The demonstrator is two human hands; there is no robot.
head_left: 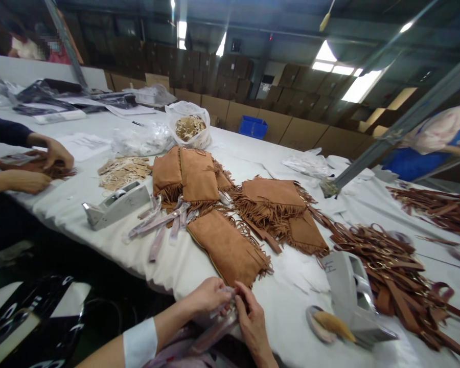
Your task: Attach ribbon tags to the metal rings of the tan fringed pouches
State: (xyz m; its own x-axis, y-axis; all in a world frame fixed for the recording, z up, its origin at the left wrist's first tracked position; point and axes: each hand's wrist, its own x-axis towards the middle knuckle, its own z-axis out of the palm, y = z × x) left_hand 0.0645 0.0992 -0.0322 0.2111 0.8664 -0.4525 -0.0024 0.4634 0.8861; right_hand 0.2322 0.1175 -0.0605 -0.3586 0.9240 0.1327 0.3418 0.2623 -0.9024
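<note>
Close to my body at the table's front edge, my left hand (210,296) and my right hand (251,314) meet with fingers pinched on a plastic-wrapped strap (216,329). The strap hangs down between my hands toward my lap, and its upper end is partly hidden by my fingers. Just beyond them lies a brown fringed suede bag (226,245) with a zip along one side. Behind it, more wrapped straps (159,222) lie loosely beside a stack of fringed bags (191,176). Another pile of fringed bags (274,194) is to the right.
Tape dispensers stand at left (118,204) and right (352,296). A heap of brown straps (391,266) covers the right side. Tan tags (124,171) and a filled plastic bag (189,125) lie farther back. At left, a co-worker's hands (55,156) handle a brown item. A metal post (391,133) rises at right.
</note>
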